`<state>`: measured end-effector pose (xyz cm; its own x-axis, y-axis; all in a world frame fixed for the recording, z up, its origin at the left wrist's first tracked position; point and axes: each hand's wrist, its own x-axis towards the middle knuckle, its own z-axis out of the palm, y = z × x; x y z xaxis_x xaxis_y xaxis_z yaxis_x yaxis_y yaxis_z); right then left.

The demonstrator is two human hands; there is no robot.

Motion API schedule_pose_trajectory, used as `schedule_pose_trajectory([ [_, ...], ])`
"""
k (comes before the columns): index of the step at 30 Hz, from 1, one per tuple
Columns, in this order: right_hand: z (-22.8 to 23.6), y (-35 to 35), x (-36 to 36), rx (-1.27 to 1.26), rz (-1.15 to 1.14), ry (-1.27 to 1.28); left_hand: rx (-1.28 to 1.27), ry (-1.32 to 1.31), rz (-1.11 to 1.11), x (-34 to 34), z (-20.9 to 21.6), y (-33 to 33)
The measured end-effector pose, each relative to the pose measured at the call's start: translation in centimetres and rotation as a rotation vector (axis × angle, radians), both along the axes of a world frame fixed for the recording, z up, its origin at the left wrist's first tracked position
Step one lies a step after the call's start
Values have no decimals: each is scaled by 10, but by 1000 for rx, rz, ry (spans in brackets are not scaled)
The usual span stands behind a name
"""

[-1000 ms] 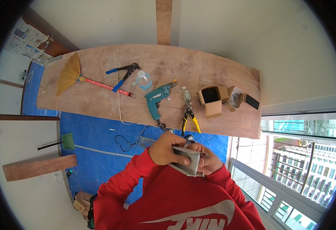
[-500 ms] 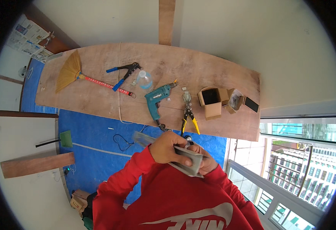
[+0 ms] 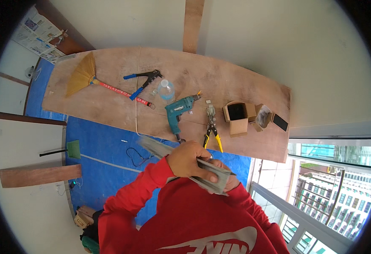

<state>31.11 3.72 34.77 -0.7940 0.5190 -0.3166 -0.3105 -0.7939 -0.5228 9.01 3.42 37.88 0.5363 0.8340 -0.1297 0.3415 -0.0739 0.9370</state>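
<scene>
In front of my chest I hold a long grey metal channel (image 3: 153, 146), tilted with its far-left end blurred by motion. My left hand (image 3: 188, 158) wraps over the top of it, thumb lying along its face. At the near-right end my right hand (image 3: 231, 180) grips it from behind, most of its fingers hidden. Beyond my hands on a wooden board table lie a teal power drill (image 3: 177, 111), yellow-handled snips (image 3: 211, 131) and a blue-handled hand riveter (image 3: 145, 80). A clear plastic bottle (image 3: 166, 89) stands close to the drill.
A straw broom (image 3: 82, 75) with a red handle lies at the table's left. Toward the right are an open cardboard box (image 3: 238, 119), a smaller box (image 3: 262, 117) and a phone (image 3: 280, 122). Blue sheeting (image 3: 105, 144) covers the floor, crossed by a cable (image 3: 137, 157). Windows stand at right.
The metal channel's far-left end has swung a little left and upward with my left hand. Both hands keep their hold, and the whole view has shifted slightly.
</scene>
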Motion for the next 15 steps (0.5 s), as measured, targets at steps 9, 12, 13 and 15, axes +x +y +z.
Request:
schedule_pose_trajectory([
  [9, -12, 35, 60, 730, 195, -993, 352, 779, 291, -10, 2, -11],
  [12, -28, 17, 43, 188, -114, -263, 237, 642, 235, -14, 3, -8],
  [13, -28, 10, 31, 40, 13, -30, 125, 383, 134, -9, -2, -5],
  [15, -17, 3, 16, 264, 221, -168, -12, -83, -11, 7, -16, -2],
])
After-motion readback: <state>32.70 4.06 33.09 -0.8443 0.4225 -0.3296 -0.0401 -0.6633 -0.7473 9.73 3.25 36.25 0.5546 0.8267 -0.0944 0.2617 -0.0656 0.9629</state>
